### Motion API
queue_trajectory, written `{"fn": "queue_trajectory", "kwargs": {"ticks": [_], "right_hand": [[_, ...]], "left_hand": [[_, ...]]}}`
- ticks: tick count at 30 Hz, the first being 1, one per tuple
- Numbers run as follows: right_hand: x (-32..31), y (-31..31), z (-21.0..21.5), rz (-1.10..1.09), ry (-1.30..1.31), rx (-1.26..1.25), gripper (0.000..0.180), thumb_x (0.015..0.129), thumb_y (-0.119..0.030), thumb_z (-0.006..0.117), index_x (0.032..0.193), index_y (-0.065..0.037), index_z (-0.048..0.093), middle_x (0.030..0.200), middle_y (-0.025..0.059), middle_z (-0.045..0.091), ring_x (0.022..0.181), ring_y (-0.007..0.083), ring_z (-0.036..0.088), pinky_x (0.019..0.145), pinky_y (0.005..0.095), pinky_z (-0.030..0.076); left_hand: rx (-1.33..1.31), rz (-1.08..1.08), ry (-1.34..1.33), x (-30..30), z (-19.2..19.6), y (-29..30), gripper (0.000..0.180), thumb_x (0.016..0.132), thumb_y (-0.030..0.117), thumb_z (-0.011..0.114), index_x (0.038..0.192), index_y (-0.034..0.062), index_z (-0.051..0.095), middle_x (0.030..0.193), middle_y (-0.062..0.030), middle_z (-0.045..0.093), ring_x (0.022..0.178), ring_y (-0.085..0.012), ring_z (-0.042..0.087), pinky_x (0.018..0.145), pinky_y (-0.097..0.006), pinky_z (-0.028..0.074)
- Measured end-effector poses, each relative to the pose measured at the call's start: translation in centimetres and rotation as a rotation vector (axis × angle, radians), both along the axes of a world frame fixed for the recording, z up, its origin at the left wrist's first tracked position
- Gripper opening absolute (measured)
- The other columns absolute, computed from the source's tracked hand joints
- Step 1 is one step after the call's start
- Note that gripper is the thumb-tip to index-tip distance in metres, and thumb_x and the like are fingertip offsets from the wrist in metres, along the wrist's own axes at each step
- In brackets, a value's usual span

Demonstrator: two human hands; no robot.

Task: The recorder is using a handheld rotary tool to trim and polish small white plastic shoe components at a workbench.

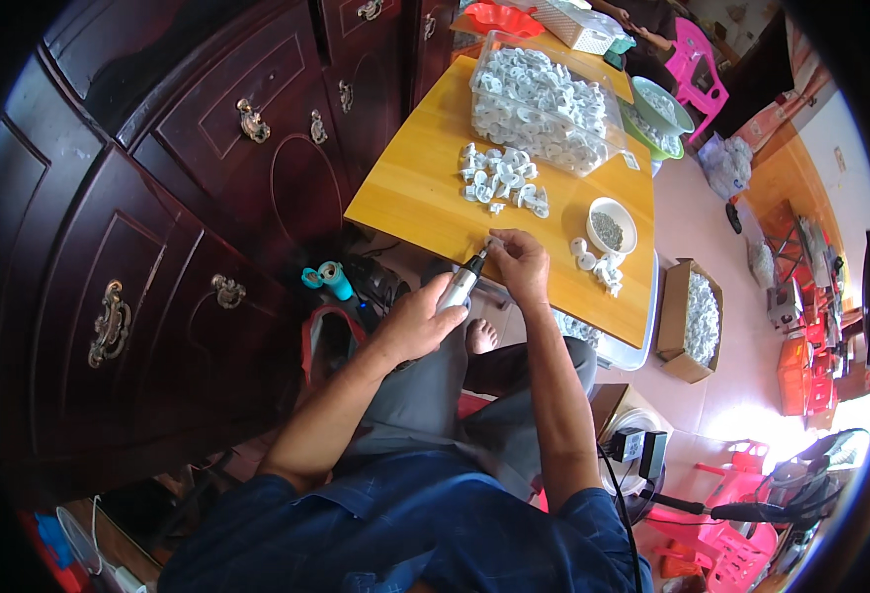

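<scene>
My left hand (421,322) is wrapped round a silver and black electric screwdriver (460,287), its tip pointing up toward the table's near edge. My right hand (522,265) pinches a small whitish part (494,243) at the screwdriver's tip; the fingers hide most of it. Just beyond my hands, a loose pile of white plastic parts (499,180) lies on the yellow wooden table (405,188). To the right of my right hand stands a white bowl (626,229) of small grey metal pieces, apparently screws. Several white parts (603,269) lie beside the bowl.
A clear plastic bin (551,150) heaped with white parts stands at the table's back. Farther right are a green basin (660,146) and, on the floor, a cardboard box (680,348) of white parts. Dark wooden cabinets (227,158) line the left. Pink plastic chairs (700,69) stand around; another person (652,36) sits at the far end.
</scene>
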State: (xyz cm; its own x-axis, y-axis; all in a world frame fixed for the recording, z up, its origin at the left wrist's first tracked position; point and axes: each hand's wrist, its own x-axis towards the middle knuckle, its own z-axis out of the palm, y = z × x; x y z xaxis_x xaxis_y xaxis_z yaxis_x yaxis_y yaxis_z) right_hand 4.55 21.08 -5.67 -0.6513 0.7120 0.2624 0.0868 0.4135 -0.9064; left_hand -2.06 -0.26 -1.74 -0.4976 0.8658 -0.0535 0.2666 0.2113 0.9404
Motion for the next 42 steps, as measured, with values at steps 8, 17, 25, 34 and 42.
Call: {"fn": "queue_trajectory", "kwargs": {"ticks": [8,17,25,34,42], "right_hand": [[1.4,0.9,0.9,-0.026,-0.028,0.029,0.016,0.082,-0.01,0.076,0.098,-0.005,0.076,0.08,0.0082,0.071,0.066,0.0126,0.066,0.064,0.0289,0.054],[6.3,6.4,4.0,-0.25,-0.305,0.546,0.013,0.081,-0.013,0.072,0.093,-0.011,0.076,0.102,0.0125,0.066,0.091,0.0345,0.067,0.079,0.0433,0.055],[6.8,14.9,8.4,-0.394,-0.399,0.579,0.015,0.085,-0.014,0.063,0.094,-0.012,0.076,0.095,0.0165,0.072,0.089,0.0356,0.069,0.079,0.0442,0.055],[4.2,17.4,6.9,-0.195,-0.93,0.462,0.019,0.079,-0.023,0.068,0.094,-0.013,0.076,0.098,0.0151,0.073,0.093,0.0334,0.07,0.082,0.0435,0.055],[4.3,17.8,6.8,-0.217,-0.964,0.446,0.022,0.081,-0.026,0.065,0.096,-0.012,0.075,0.101,0.0157,0.073,0.096,0.0338,0.069,0.083,0.0452,0.054]], "left_hand": [[0.124,-0.032,-0.365,0.5,0.5,0.5,0.048,0.093,0.019,0.065,0.135,0.0022,0.05,0.08,-0.0042,0.06,0.056,-0.0074,0.055,0.046,-0.025,0.046],[0.128,-0.014,-0.341,0.2,1.9,0.2,0.052,0.093,0.016,0.065,0.139,0.0002,0.047,0.086,-0.004,0.061,0.052,-0.0069,0.053,0.046,-0.024,0.045],[0.118,-0.031,-0.273,0.2,2.8,-0.2,0.054,0.092,0.014,0.066,0.141,0.001,0.047,0.082,-0.0022,0.06,0.052,-0.0061,0.052,0.048,-0.024,0.044],[0.098,-0.061,-0.291,0.2,2.2,0.0,0.056,0.093,0.009,0.064,0.145,0.0035,0.045,0.08,-0.0012,0.056,0.059,-0.006,0.052,0.049,-0.021,0.046],[0.098,-0.051,-0.294,0.2,2.3,-0.2,0.057,0.091,0.016,0.068,0.143,0.0037,0.047,0.081,-0.0022,0.06,0.052,-0.0071,0.052,0.05,-0.025,0.045]]}}
